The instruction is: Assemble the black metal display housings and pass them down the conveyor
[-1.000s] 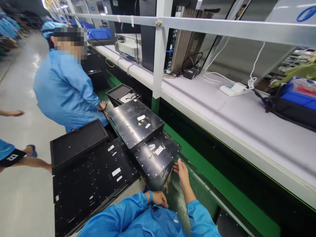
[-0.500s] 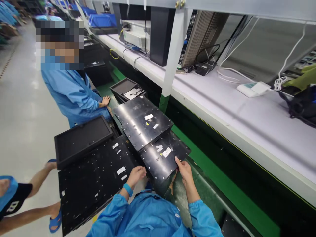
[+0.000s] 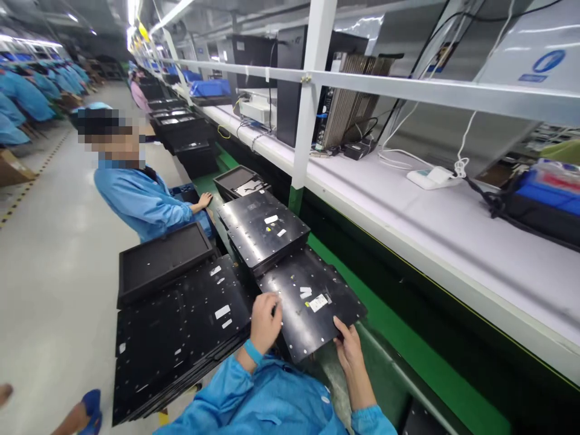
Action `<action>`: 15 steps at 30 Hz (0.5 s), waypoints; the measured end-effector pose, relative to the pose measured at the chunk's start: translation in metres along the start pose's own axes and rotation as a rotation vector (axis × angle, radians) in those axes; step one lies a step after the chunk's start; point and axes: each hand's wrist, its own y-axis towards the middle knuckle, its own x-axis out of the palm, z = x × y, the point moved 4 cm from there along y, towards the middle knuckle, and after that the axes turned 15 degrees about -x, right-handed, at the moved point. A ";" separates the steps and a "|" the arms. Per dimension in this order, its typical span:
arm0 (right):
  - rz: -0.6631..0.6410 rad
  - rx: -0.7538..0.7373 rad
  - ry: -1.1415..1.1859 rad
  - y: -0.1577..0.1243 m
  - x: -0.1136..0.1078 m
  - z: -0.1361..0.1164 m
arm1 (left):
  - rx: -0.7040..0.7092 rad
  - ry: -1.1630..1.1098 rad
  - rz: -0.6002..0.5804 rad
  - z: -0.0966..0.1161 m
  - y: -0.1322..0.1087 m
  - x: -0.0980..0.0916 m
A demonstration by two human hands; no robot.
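The right hand (image 3: 348, 345) is pinching the near right edge of a black panel (image 3: 294, 314), its thumb lying on top and its fingers reaching beneath. The left hand (image 3: 266, 320) is curling over the panel's left side, fingers bent and closing on nothing visible; whether it is touching the surface, I cannot tell.

The panel is lying on the near side of the raised stack (image 3: 263, 229), its far edge running close up to it; whether that edge is tucking under is hidden. Good handling here is probably calling for the left hand to take the opposite edge, since a broad, flat piece is likely to tip when one side alone is bearing the grip. The fingers are best gripping bare rim, clear of the white labels (image 3: 318, 302), and the panel is best sliding level, without scraping the raised stack.

Left of the raised stack, a wide pile of panels (image 3: 181, 332) is carrying a shallow tray (image 3: 165, 260). Beyond the raised stack, a co-worker's hand (image 3: 205, 199) is resting. To its right, a white worktop (image 3: 399, 211) is running alongside.
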 end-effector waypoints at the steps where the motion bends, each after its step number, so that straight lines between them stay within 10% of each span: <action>1: 0.013 0.007 0.007 -0.006 -0.014 -0.001 | 0.077 0.045 -0.081 0.015 -0.009 0.012; 8: 0.239 -0.087 -0.028 -0.031 -0.112 -0.002 | 0.288 0.345 -0.689 0.073 -0.078 0.127; 15: 0.123 0.001 -0.949 -0.046 -0.215 -0.003 | 0.037 0.171 -1.409 0.058 -0.189 0.177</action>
